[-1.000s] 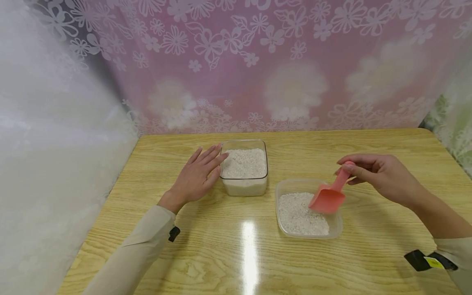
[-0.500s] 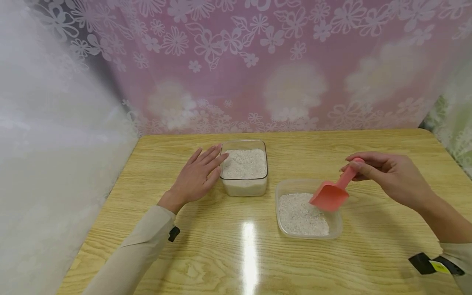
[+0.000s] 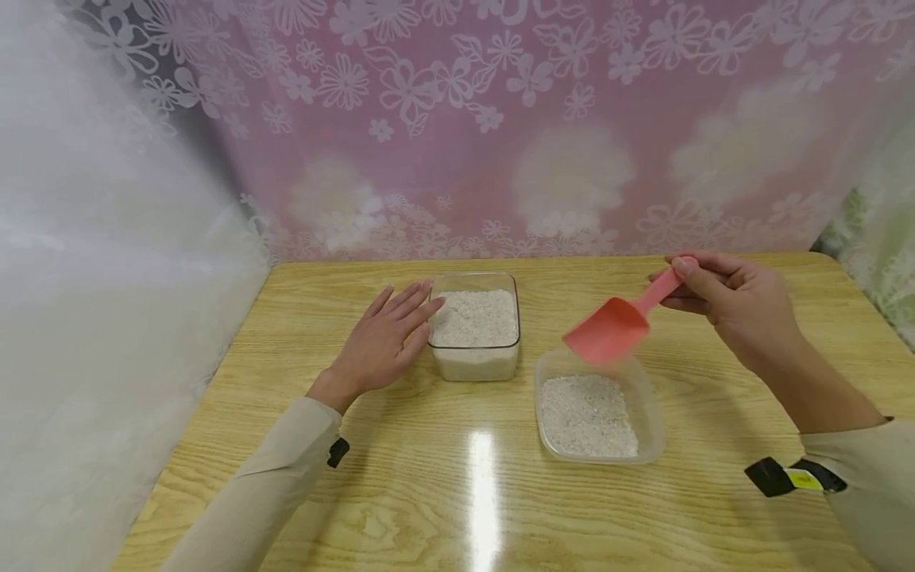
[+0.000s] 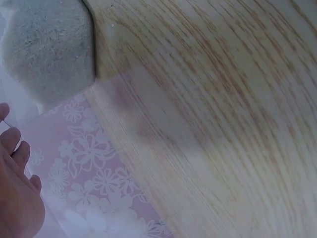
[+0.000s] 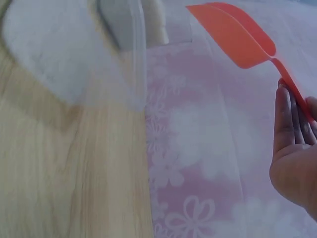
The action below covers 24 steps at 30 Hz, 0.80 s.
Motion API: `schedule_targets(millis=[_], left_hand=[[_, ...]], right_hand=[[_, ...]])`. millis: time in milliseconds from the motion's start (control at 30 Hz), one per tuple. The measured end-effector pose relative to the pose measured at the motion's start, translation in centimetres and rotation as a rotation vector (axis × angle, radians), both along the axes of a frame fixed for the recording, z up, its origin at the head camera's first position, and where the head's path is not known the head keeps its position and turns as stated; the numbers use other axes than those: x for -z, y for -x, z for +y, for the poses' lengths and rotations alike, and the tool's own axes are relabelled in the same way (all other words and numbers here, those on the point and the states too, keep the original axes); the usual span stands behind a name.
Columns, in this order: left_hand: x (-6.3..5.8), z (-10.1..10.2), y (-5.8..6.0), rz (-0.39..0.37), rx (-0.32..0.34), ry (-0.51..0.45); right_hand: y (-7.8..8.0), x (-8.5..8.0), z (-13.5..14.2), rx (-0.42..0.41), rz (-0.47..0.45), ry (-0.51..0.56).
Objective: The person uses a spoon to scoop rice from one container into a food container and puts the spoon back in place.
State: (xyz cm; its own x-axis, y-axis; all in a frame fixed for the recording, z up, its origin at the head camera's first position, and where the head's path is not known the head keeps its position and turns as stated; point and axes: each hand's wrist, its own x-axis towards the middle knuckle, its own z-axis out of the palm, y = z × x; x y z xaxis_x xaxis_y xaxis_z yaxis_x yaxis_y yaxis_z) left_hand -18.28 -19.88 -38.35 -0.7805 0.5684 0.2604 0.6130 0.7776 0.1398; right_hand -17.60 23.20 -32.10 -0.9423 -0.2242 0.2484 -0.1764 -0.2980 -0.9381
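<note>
My right hand (image 3: 750, 306) pinches the handle of a red plastic scoop (image 3: 608, 327), whose blade hangs over the back rim of a low translucent tub (image 3: 650, 437). In the right wrist view the scoop (image 5: 237, 37) is raised above the table level. Pale, coarse grain-like powder (image 3: 588, 417) covers the tub's floor, more toward its left side. To the left stands a deeper clear square container (image 3: 475, 367), filled well up with similar pale powder (image 3: 477, 316). My left hand (image 3: 382, 342) lies with straight fingers against this container's left side, fingertips at its rim.
Both containers stand on a wood-grain table (image 3: 400, 492). Behind the table's back edge hangs a pink flowered curtain (image 3: 443, 175), with a whitish sheet (image 3: 129, 278) along the left. Black straps with small devices sit at both sleeves.
The scoop has risen from over the low tub's right side, moving up, back and left with my right hand. My left hand and both containers have stayed put.
</note>
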Motion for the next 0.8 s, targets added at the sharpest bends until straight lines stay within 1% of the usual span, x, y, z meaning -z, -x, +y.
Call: schedule_targets(millis=[67, 133, 300, 433, 533, 600, 700, 800], left_hand=[[-0.1, 0.0, 0.0, -0.002, -0.002, 0.002], [-0.1, 0.0, 0.0, -0.002, -0.003, 0.001], [-0.2, 0.0, -0.1, -0.007, -0.005, 0.005], [-0.1, 0.1, 0.0, -0.009, -0.006, 0.012], [-0.1, 0.1, 0.0, -0.008, -0.005, 0.022], [0.0, 0.2, 0.1, -0.007, -0.002, 0.029], [-0.1, 0.1, 0.1, -0.002, -0.002, 0.036], [-0.2, 0.0, 0.1, 0.007, -0.005, 0.044]], right_hand=[[0.7, -0.3, -0.9, -0.012, -0.045, 0.096], [1.3, -0.7, -2.0, -0.009, -0.085, 0.151], [2.4, -1.0, -4.3, 0.022, -0.183, 0.199], [3.2, -0.9, -5.9, 0.042, -0.228, 0.205], [3.7, -0.9, -6.9, 0.061, -0.242, 0.181], [3.9, -0.9, -7.6, 0.07, -0.23, 0.149], [4.1, -1.0, -8.5, 0.091, -0.201, 0.054], [4.0, -1.4, -9.5, 0.136, -0.161, -0.096]])
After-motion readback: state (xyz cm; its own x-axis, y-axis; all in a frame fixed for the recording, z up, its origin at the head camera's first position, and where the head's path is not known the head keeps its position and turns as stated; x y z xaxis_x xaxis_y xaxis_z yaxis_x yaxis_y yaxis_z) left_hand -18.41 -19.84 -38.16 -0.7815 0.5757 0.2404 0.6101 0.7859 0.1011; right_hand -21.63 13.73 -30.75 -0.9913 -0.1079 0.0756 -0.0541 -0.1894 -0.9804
